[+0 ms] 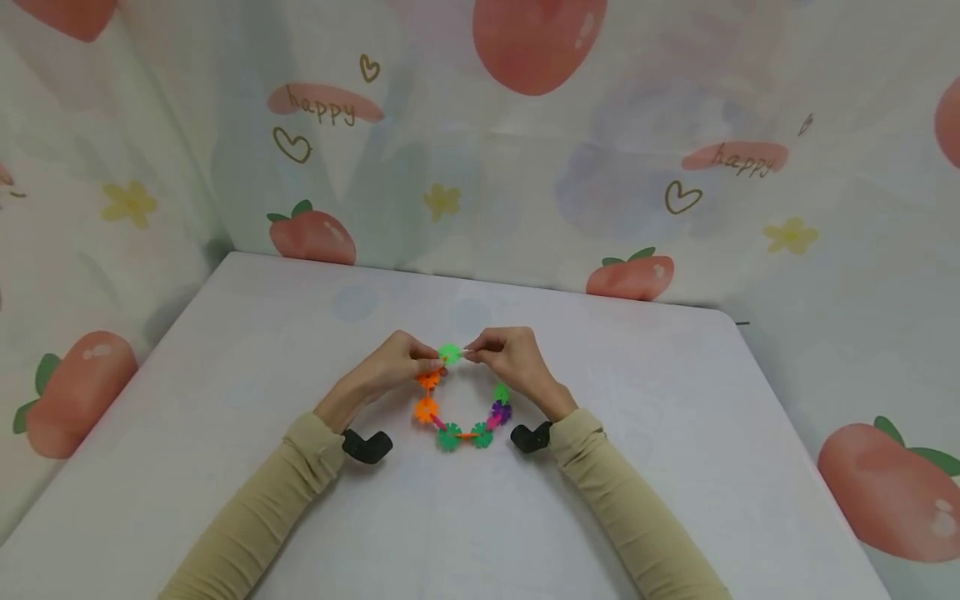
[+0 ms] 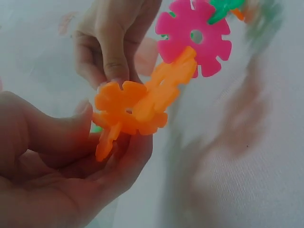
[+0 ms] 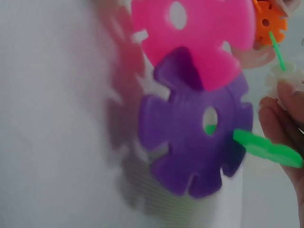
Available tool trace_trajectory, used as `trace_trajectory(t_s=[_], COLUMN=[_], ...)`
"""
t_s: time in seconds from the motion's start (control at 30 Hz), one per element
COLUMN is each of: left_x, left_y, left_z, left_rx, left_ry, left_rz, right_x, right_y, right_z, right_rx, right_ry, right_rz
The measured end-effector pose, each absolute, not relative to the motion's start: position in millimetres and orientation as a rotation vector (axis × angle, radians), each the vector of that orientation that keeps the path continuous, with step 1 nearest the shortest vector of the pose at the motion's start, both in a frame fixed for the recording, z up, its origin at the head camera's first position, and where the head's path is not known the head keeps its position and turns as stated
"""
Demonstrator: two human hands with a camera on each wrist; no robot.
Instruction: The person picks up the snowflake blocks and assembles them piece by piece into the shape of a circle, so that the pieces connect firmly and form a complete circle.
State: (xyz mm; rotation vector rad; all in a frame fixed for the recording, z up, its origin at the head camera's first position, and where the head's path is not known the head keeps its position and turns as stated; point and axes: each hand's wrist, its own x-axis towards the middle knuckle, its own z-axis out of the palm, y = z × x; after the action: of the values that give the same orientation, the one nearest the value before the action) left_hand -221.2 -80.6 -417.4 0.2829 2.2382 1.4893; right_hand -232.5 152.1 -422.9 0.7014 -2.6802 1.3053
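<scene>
A ring-like chain of notched plastic snowflake discs hangs between both hands. My left hand [image 1: 397,360] pinches the chain at its upper left, at a light green disc [image 1: 449,354] beside an orange disc [image 2: 126,107]. Opposite it, my right hand [image 1: 510,354] pinches a white disc [image 3: 285,73] between thumb and fingers, right at the light green disc's edge. Down the left side run more orange pieces and a pink disc [image 2: 209,42]. Dark green discs [image 1: 449,437] lie at the bottom. A purple disc [image 3: 190,128] and another light green disc [image 3: 266,148] form the chain's right end.
A white-covered table [image 1: 465,533] lies under the hands. Behind it hangs a printed cloth [image 1: 510,167] with fruit, flowers and hearts. Black wrist mounts [image 1: 367,447] sit by both beige sleeves [image 1: 262,508].
</scene>
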Motion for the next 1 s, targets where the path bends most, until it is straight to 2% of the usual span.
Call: trace_trajectory(t_s=[0.57, 0.77, 1.0], left_x=[-221, -224, -224], left_y=[-84, -87, -83], left_z=[-414, -416, -418], left_rx=[0.280, 0.282, 0.220], left_ry=[2.206, 2.019, 2.078], left_rz=[1.443, 1.508, 1.477], right_x=[-233, -230, -226], right_y=[150, 149, 148], right_z=[-427, -422, -418], right_rx=[0.746, 0.849, 0.941], right_ry=[-2.704, -2.741, -2.734], right_rz=[1.321, 1.345, 1.303])
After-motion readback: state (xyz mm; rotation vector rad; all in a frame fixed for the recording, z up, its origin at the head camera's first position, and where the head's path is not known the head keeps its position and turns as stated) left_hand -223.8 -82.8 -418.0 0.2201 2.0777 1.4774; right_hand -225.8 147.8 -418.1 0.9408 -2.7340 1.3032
